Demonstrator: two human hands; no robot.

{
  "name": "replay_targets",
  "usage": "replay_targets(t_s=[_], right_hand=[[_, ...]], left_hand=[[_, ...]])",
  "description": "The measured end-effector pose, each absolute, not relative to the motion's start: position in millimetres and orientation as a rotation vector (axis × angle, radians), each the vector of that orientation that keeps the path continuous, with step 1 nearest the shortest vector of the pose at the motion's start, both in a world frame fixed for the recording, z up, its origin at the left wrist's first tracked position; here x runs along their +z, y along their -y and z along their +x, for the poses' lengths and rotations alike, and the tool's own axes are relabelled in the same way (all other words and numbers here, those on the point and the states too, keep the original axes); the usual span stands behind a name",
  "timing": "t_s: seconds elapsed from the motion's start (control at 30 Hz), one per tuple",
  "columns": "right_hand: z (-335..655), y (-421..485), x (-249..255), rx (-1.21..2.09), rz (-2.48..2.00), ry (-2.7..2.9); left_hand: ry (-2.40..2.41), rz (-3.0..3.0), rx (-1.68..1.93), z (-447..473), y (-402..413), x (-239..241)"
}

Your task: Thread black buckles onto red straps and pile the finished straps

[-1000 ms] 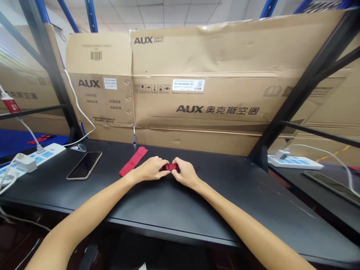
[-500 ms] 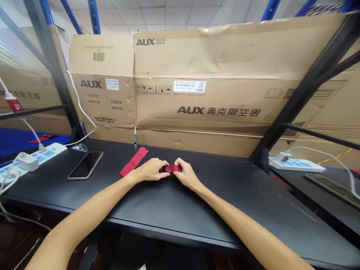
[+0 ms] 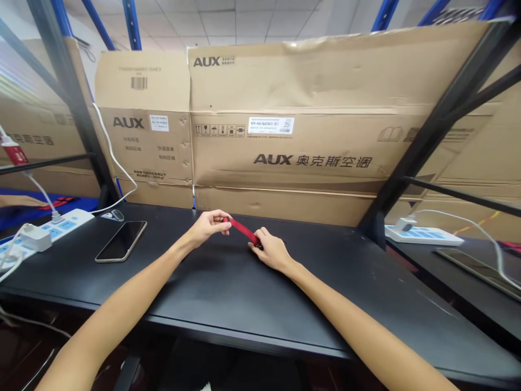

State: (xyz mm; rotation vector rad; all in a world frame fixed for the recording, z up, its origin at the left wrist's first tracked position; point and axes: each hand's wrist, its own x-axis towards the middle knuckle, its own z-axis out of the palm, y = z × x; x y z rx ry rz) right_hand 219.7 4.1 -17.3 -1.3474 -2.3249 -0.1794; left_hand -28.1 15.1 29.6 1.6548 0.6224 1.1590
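A red strap stretches slantwise between my hands above the black table. My left hand pinches its upper left end between thumb and fingers. Around the lower right end, the fingers of my right hand are closed, close to the tabletop. Something small and dark shows at the right fingertips, too hidden to make out.
A phone lies at the left of the table, near a white power strip with plugs and cables. Cardboard sheets stand behind. A co-worker's hand shows at the far left.
My hands have moved apart, the left one up and leftward, with a longer stretch of red strap between them. The red strap that lay by my left forearm no longer shows there.
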Motion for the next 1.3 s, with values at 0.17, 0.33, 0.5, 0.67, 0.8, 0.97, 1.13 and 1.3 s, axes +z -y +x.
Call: replay_targets(t_s=[0.17,0.33,0.5,0.67,0.8,0.97,1.13,1.3], right_hand=[[221.0,-2.6,-15.8,-0.195,-1.354,2.363],[222.7,-2.1,-15.1,-0.189,-1.310,2.394],[223.3,-3.6,-16.3,-0.168,-1.282,2.379],[222.8,-6.7,-18.0,-0.184,-1.278,2.351],[220.7,-7.1,-18.4,-0.215,-1.240,2.367],[218.9,-8.4,-20.0,-0.209,-1.181,2.375],[221.9,-13.6,-21.8,-0.178,-1.166,2.344],[224.2,-15.2,-20.3,-0.126,-1.179,2.230]], left_hand=[[-0.530,1.430,1.302,-31.2,-16.0,33.3],[-0.554,1.347,1.325,-34.4,-19.2,32.4],[-0.605,1.332,1.420,-35.6,-25.8,28.7],[-0.742,1.527,1.273,-33.8,-28.6,22.1],[-0.826,1.816,0.912,-30.4,-25.6,15.3],[-0.880,2.048,0.715,-27.3,-22.1,8.9],[-0.872,1.993,0.757,-31.1,-27.2,8.4],[-0.806,1.829,0.822,-42.8,-32.6,16.2]])
